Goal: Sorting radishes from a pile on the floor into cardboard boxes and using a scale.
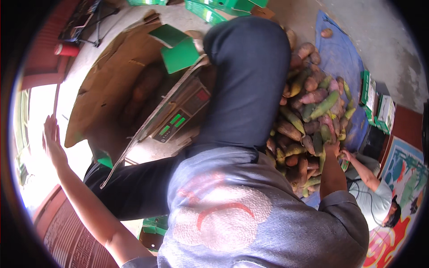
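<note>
My left hand (53,142) is held out at the far left beside a large brown cardboard box (96,85), its fingers stretched and nothing in them. My right arm reaches down to a heap of long reddish-brown and green root-like vegetables (315,105) on the right. There my right hand (330,148) touches the heap next to a green vegetable (325,133); its fingertips are hidden, so a grip cannot be made out. Between my knees, a digital scale (178,118) with lit green displays stands beside the box.
A blue sheet (342,56) lies under the heap. Small green-and-white boxes (377,100) stand right of it. Another person (373,194) sits at the right, a hand near the heap. Green cartons (214,10) are at the back. A green flap (179,56) sticks up by the cardboard box.
</note>
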A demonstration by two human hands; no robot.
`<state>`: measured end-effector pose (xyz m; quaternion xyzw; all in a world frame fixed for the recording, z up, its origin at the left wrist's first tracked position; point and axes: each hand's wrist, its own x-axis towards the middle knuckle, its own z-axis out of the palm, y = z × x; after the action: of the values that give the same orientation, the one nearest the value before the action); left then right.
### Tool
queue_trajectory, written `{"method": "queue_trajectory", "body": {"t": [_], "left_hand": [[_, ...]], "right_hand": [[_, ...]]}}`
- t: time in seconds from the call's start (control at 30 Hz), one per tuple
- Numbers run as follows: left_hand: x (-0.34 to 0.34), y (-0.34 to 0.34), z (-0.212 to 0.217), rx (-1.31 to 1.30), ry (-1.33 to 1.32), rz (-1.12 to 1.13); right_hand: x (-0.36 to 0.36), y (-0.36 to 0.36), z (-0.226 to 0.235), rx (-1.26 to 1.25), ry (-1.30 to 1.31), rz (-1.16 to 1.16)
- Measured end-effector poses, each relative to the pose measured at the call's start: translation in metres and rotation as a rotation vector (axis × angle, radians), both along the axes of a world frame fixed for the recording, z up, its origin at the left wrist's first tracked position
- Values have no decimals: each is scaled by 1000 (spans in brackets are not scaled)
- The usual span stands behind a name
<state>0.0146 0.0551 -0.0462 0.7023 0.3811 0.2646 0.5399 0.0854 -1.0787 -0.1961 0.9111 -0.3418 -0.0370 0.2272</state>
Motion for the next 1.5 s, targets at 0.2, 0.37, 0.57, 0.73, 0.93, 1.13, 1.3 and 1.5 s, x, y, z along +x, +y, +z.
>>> {"method": "queue_trajectory", "body": {"t": [0.2, 0.37, 0.57, 0.73, 0.93, 1.13, 1.3, 1.5], "left_hand": [[-8, -10, -5, -3, -23, 14], [-6, -11, 3, 12, -58, 9], [-12, -6, 12, 9, -89, 16], [-8, -11, 28, 72, -78, 2], [2, -12, 27, 31, -129, -8], [23, -27, 53, 55, -172, -65], [20, -43, 59, 110, -134, -198], [13, -67, 57, 175, 53, -495]], "right_hand": [[9, -55, 0, 171, 203, -3], [7, -37, 10, 122, 319, -6], [1, -1, 37, 118, 100, -42], [1, 25, 34, 126, 117, -163], [7, -27, 71, -82, -479, -81], [108, 39, 120, 45, -1038, 284], [222, 252, 236, 1106, -1308, 891], [270, 453, 371, 1501, -1102, 1376]]}}
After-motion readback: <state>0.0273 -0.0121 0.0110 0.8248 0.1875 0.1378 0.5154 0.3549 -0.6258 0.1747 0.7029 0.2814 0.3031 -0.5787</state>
